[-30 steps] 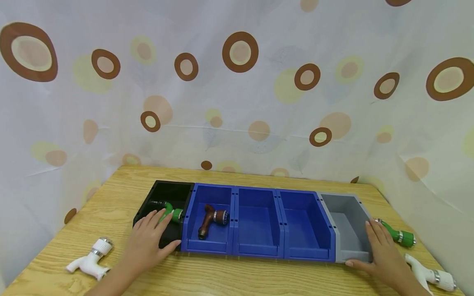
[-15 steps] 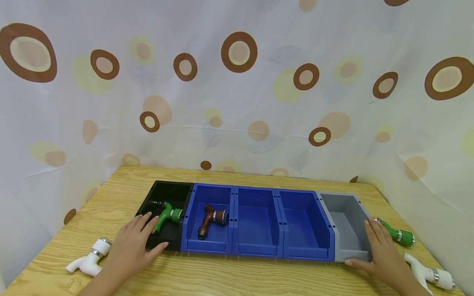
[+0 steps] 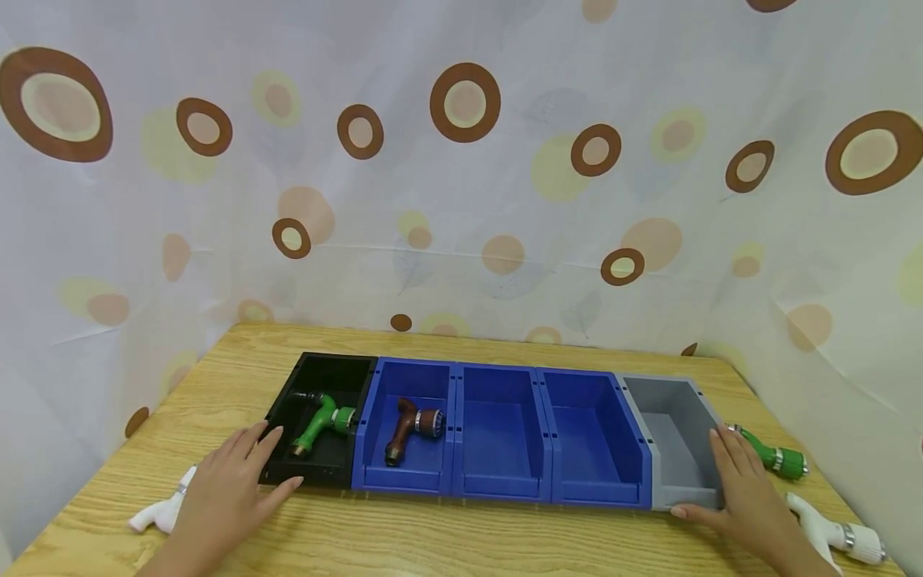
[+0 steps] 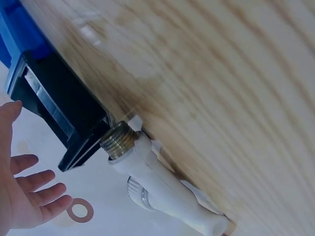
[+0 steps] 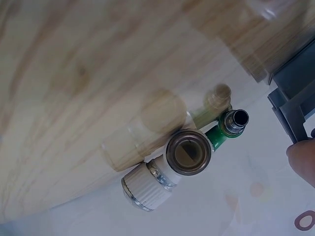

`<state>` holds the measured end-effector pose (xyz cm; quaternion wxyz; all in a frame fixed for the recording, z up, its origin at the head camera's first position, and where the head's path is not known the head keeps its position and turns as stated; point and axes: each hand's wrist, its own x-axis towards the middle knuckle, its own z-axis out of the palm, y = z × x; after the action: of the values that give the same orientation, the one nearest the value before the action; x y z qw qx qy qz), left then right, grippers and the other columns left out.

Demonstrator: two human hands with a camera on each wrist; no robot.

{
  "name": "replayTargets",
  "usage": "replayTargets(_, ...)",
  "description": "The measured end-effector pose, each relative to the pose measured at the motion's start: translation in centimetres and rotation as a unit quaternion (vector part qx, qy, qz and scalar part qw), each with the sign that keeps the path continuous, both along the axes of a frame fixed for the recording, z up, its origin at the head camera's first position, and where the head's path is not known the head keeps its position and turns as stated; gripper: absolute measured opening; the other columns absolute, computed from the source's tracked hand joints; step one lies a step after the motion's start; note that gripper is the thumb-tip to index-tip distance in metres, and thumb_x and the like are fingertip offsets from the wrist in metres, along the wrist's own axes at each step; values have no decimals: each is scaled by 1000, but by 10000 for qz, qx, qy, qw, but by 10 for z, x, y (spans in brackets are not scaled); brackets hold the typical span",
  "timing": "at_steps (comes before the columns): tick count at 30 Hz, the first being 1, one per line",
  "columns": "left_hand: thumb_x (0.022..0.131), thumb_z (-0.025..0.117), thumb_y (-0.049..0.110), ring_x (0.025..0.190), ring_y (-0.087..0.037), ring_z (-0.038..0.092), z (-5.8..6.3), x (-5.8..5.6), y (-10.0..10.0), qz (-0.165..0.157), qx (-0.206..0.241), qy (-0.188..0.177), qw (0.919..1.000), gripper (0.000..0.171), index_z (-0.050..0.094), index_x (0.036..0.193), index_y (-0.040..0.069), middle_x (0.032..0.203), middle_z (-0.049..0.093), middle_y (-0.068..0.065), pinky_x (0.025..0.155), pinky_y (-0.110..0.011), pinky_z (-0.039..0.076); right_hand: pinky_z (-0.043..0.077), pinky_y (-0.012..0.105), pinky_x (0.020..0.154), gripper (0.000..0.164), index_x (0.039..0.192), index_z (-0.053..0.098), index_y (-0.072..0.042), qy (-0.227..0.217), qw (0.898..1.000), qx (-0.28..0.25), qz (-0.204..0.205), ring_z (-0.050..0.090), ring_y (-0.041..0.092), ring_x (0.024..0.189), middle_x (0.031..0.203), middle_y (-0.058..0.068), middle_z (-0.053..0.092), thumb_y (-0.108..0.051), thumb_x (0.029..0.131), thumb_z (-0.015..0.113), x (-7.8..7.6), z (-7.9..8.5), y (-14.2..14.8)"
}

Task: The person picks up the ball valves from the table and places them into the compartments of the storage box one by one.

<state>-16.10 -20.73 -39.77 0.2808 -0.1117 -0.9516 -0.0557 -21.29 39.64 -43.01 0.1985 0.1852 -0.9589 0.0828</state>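
My left hand (image 3: 223, 489), fingers relaxed and holding nothing, hovers at the near left corner of the black bin (image 3: 332, 370). A green tap (image 3: 322, 422) lies inside that bin. Partly behind the hand is a white tap (image 3: 157, 513); the left wrist view shows this white tap (image 4: 172, 184) with its brass threaded end. My right hand (image 3: 753, 505) rests against the right side of the grey bin (image 3: 671, 433), fingers extended and thumb at its front. A brown tap (image 3: 406, 429) lies in the leftmost blue bin (image 3: 404, 483).
Two more blue bins (image 3: 501, 417) join the row in the middle. To the right of the grey bin lie a green tap (image 3: 784, 462) and a white tap (image 3: 851, 541) on the wooden table (image 3: 469, 545). A patterned curtain (image 3: 469, 208) hangs behind.
My left hand has drawn back leftward from over the green tap in the black bin, uncovering it and covering more of the left white tap. My right hand has stayed in place.
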Motion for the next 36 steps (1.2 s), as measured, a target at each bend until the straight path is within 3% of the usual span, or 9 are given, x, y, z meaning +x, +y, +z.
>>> replayTargets(7, 65, 80, 37, 98, -39, 59, 0, 7, -13, 244, 170, -239, 9993, 63, 62, 112, -1, 110, 61, -23, 73, -54, 50, -19, 30, 113, 124, 143, 13, 14, -134, 9999, -3, -52, -8, 34, 144, 147, 35, 14, -49, 60, 80, 0, 0, 0)
replayTargets(13, 71, 75, 41, 99, -45, 57, 1, 15, -22, 661, 236, -933, 9932, 63, 60, 113, -5, 112, 59, -29, 74, -57, 48, -18, 27, 113, 123, 142, 16, 15, 8, 10000, -22, 28, -7, 34, 144, 146, 36, 17, -49, 59, 81, -1, 1, -1)
replayTargets(22, 76, 69, 48, 92, -49, 56, -2, 20, -35, 1121, 99, -1803, 9772, 67, 59, 111, -9, 106, 59, -33, 65, -56, 50, -17, 31, 113, 123, 141, 16, 16, -46, 10000, -44, -17, -7, 35, 144, 146, 36, 17, -50, 59, 81, 0, 0, -1)
replayTargets(26, 75, 69, 49, 81, -44, 59, -1, 22, -41, 1258, 90, -2214, 9670, 65, 60, 106, -7, 95, 62, -26, 58, -52, 49, -18, 30, 113, 123, 141, 16, 16, -58, 10000, -30, -51, -7, 35, 144, 146, 36, 17, -50, 59, 81, 0, 0, 0)
replayTargets(33, 75, 67, 54, 65, -32, 59, -5, 21, -46, 1387, 123, -3094, 9407, 67, 61, 105, -5, 85, 63, -19, 49, -45, 47, -17, 31, 113, 123, 141, 15, 16, -96, 9999, -26, -76, -6, 37, 143, 145, 36, 18, -50, 59, 80, -1, 0, 1)
replayTargets(36, 74, 70, 49, 65, -31, 59, -7, 20, -47, 1403, 102, -3123, 9395, 64, 61, 104, -6, 86, 62, -19, 51, -46, 48, -18, 33, 113, 124, 141, 15, 16, -166, 9998, -7, -123, -6, 37, 143, 145, 36, 17, -50, 60, 80, -1, 0, 1)
